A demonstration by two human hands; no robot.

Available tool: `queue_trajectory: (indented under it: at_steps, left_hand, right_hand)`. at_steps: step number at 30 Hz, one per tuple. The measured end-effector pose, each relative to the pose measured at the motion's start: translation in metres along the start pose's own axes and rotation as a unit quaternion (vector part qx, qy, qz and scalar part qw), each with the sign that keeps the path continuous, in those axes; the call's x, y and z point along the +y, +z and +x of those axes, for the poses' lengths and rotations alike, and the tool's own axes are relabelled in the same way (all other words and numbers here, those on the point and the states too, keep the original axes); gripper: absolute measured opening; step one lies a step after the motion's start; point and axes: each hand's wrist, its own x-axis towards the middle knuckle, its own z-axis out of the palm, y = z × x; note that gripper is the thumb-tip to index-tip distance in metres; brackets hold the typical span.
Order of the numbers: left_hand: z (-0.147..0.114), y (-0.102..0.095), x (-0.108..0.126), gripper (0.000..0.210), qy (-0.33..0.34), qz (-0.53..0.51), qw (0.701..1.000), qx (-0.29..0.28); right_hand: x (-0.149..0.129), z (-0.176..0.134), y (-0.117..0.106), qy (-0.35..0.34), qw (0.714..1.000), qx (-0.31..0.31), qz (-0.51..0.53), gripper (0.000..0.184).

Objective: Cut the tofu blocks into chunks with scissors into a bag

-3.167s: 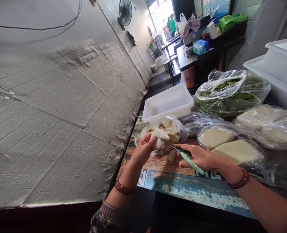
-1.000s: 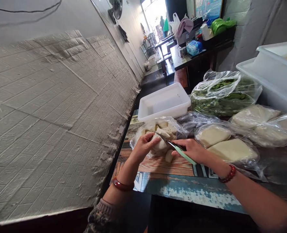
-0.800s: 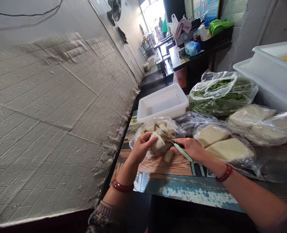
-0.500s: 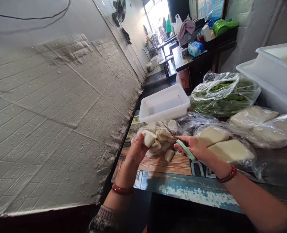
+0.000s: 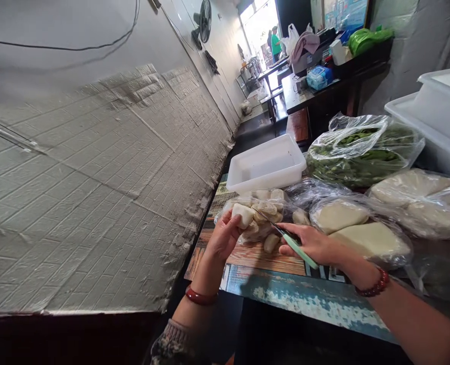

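Pinched in my left hand (image 5: 225, 235) is a white, smooth-faced chunk of food (image 5: 242, 215), its exact kind unclear. My right hand (image 5: 310, 243) grips a knife with a pale green handle (image 5: 299, 251). The thin blade points up and left, its tip close beside the chunk. Beneath and behind both hands lies a clear plastic bag of pale beige chunks (image 5: 266, 208). One loose chunk (image 5: 271, 243) rests on the patterned tabletop (image 5: 263, 261) between my hands.
Behind the bag stands a white plastic tub (image 5: 266, 165). To the right are bagged green vegetables (image 5: 357, 152), bagged pale slabs (image 5: 369, 238) and stacked white containers (image 5: 438, 111). A textured wall (image 5: 106, 203) borders the left side. A person in green (image 5: 275, 43) is far off.
The whole view has shifted, so things sit slightly further right. The knife has come lower against the chunk, and its handle tilts more toward me. Both hands keep their hold.
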Motion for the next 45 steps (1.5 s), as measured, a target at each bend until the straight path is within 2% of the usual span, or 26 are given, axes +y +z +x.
queue_trajectory:
  at_steps: [5,10,15,22,27,32,38,41,45]
  left_hand:
    - [-0.002,0.001,0.002,0.048,0.039,0.007,0.999,0.018]
    - [-0.004,0.006,0.003,0.046,0.053,-0.001,0.998,0.018]
    - [-0.009,0.014,0.001,0.046,0.033,0.016,0.999,0.005]
    - [-0.011,0.017,-0.001,0.047,0.002,0.081,0.997,0.015]
    - [-0.010,0.019,-0.001,0.046,0.009,0.113,0.993,0.019]
    - [-0.008,0.020,-0.003,0.043,0.015,0.119,0.993,0.001]
    - [-0.004,0.014,-0.003,0.041,0.010,0.101,0.995,0.011]
    - [-0.004,0.011,-0.001,0.046,-0.006,0.067,0.998,0.008]
    - [-0.005,0.009,0.000,0.048,-0.016,0.038,0.999,-0.001]
  right_hand:
    - [-0.004,-0.002,0.002,-0.001,0.999,-0.027,-0.019,0.078]
    - [-0.002,-0.002,0.004,-0.013,0.999,-0.026,-0.041,0.079]
    - [0.002,-0.001,0.005,-0.027,0.998,-0.020,-0.046,0.084]
    - [0.003,-0.002,0.004,-0.018,0.998,-0.037,-0.046,0.088]
    - [0.004,-0.002,0.004,-0.014,0.998,-0.039,-0.049,0.089]
    - [0.000,-0.002,0.002,-0.009,0.999,-0.037,-0.032,0.082]
    - [0.002,0.001,0.003,-0.060,0.998,-0.019,0.013,0.050]
    - [0.005,0.002,0.005,-0.073,0.997,-0.002,0.025,0.047]
    - [0.007,0.002,0.005,-0.050,0.999,0.004,0.021,0.046]
